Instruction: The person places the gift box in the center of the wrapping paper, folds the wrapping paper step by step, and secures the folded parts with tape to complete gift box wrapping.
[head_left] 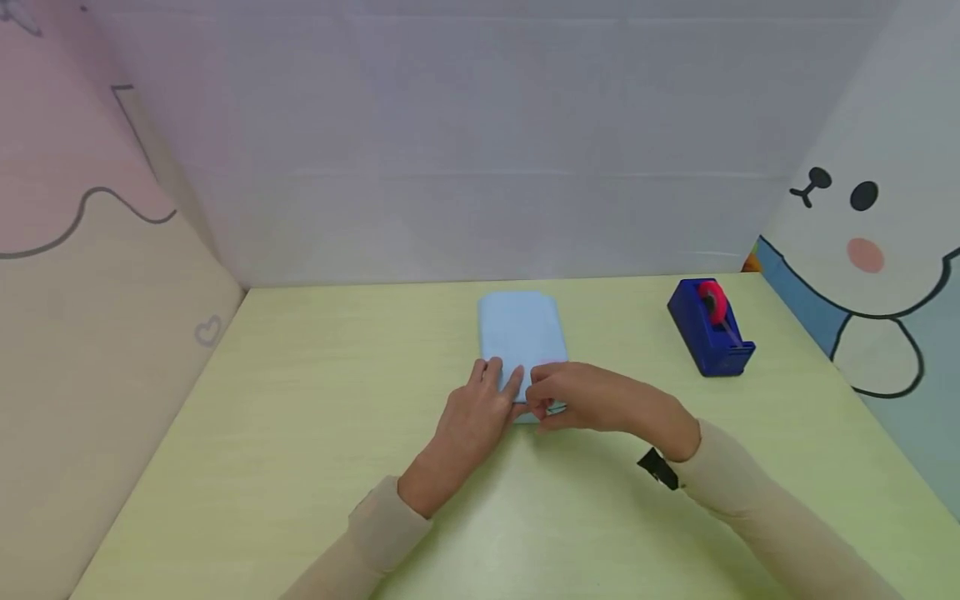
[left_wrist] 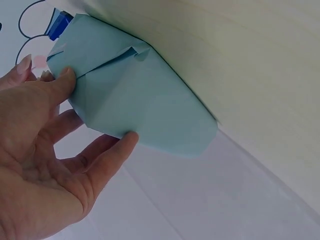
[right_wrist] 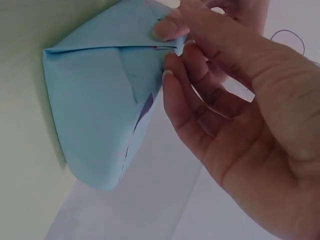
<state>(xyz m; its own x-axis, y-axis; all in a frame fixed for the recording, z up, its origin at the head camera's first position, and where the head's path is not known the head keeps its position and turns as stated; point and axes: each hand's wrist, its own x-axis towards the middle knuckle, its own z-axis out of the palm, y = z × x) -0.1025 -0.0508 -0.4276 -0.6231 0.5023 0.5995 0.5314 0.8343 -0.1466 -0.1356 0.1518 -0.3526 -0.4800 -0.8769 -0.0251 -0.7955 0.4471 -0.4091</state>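
A light blue folded paper packet [head_left: 521, 325] lies on the table with creased flaps at its near end. My left hand [head_left: 474, 417] rests on its left near part, fingers spread over the top and thumb at the folded end. In the left wrist view, the left thumb [left_wrist: 62, 85] presses beside a crease. My right hand [head_left: 592, 397] pinches the packet's near right corner between thumb and curled fingers. In the right wrist view, the right hand's fingertips [right_wrist: 172, 87] are at the flap's edge, close to the left hand. The packet's underside is hidden.
A blue tape dispenser [head_left: 708, 333] with a red-cored roll stands at the table's back right. The pale yellow table [head_left: 315, 375] meets a white panel [head_left: 450, 150] behind, with printed side panels left and right. A black piece [head_left: 658, 468] hangs by the right cuff.
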